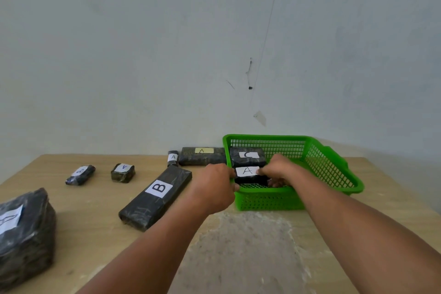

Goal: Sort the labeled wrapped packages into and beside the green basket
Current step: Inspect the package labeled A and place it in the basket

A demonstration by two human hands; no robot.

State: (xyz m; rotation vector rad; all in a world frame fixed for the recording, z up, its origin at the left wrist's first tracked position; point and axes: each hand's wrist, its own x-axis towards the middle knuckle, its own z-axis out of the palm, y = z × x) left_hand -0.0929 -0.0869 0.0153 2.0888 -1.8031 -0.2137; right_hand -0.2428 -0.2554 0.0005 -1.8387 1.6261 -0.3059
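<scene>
A green mesh basket point(334, 169) stands on the wooden table at the right. Inside its near left part lies a black wrapped package labeled A point(247, 172), with a package labeled C point(247, 155) behind it. My left hand point(216, 186) grips the A package's left end across the basket's left rim. My right hand point(280, 167) grips its right end from inside the basket. Left of the basket lie a long package labeled B point(157, 196), a long A package point(202, 155) and a small upright A package point(173, 157).
Farther left on the table point(95, 234) lie a small A package point(123, 172), a small B package point(80, 174) and a large wrapped bundle point(23, 234) at the left edge. A pale wall stands right behind the table.
</scene>
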